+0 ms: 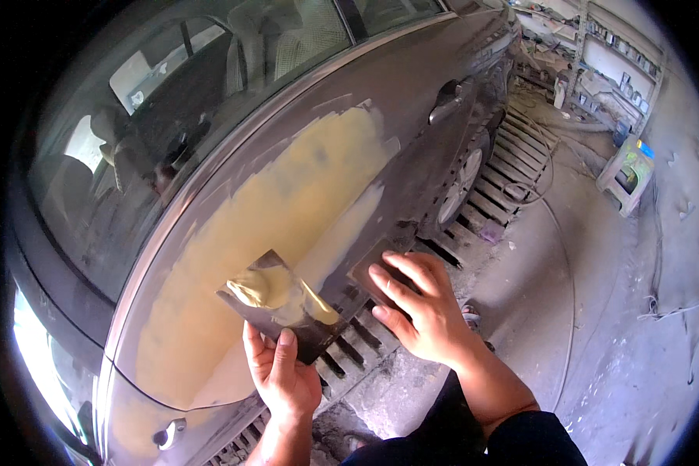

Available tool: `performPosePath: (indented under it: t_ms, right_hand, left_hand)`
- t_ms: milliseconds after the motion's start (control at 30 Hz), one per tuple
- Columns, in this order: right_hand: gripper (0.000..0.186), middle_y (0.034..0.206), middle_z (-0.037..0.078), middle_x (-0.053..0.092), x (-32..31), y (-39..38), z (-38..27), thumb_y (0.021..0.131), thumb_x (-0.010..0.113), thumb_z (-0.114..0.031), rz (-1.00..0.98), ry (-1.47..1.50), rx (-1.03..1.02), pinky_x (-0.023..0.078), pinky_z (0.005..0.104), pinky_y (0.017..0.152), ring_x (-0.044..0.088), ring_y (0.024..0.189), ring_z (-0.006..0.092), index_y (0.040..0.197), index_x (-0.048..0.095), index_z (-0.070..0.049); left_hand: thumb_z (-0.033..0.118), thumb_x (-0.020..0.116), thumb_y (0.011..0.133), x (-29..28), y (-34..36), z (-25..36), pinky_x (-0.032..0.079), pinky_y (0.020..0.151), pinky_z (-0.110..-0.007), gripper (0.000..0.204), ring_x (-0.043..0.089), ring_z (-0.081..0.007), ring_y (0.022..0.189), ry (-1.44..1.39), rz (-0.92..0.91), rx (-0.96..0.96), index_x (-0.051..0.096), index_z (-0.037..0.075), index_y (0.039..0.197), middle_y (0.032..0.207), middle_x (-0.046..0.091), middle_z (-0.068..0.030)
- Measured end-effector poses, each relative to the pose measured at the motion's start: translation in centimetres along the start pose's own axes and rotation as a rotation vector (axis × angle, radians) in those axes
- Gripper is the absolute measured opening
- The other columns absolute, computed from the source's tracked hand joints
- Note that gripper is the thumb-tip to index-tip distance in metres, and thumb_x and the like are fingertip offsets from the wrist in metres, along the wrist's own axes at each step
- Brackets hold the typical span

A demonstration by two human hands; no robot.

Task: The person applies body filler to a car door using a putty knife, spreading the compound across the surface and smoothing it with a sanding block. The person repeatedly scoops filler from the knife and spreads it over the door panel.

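My left hand grips a dark flat mixing plate by its lower edge, thumb on top. A lump of pale yellow body filler sits at the plate's left corner, and a thinner ridge of it runs along the right. In my right hand is a dark flat spreader, held apart from the plate with the fingers along its edge. Beyond both hands, the brown car door carries a broad, uneven yellow coat of filler. The plate hides the lower middle of that coat.
Slatted grating runs on the floor beside the car. A hose curves across the concrete at right. A small plastic stool stands near a shelf of cans and bottles. The door handle sticks out.
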State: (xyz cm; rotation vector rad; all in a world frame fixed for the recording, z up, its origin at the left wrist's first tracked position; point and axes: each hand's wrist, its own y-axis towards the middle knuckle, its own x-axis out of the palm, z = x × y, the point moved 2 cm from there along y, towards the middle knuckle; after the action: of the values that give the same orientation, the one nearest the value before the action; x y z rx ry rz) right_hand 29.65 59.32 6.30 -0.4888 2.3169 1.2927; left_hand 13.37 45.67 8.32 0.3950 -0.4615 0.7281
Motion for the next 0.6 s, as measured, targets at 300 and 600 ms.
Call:
performPosePath:
  t_ms: [300, 600]
  right_hand:
    - [0.045, 0.141, 0.005, 0.048, 0.3, -2.0, -0.8, 0.084, 0.07, -0.027, -0.193, -0.101, -0.069, 0.04, 0.0568, 0.093, 0.042, 0.124, 0.0377, 0.128, 0.062, -0.019]
    - [0.045, 0.148, 0.005, 0.044, -4.2, 11.1, 11.4, 0.098, 0.055, -0.028, -0.067, -0.413, 0.152, 0.041, 0.0518, 0.102, 0.045, 0.123, 0.0359, 0.141, 0.051, -0.013]
  left_hand:
    - [-0.008, 0.048, 0.095, 0.1, -0.1, -1.4, 0.044, 0.104, -0.042, 0.055, 0.055, -0.0232, 0.121, 0.118, -0.058, 0.199, 0.038, 0.005, 0.147, 0.136, 0.055, -0.0127]
    - [-0.008, 0.05, 0.093, -0.3, -0.5, -1.8, 0.04, 0.107, -0.038, 0.054, 0.054, -0.0212, 0.123, 0.191, -0.106, 0.219, 0.037, 0.001, 0.145, 0.133, 0.057, -0.0136]
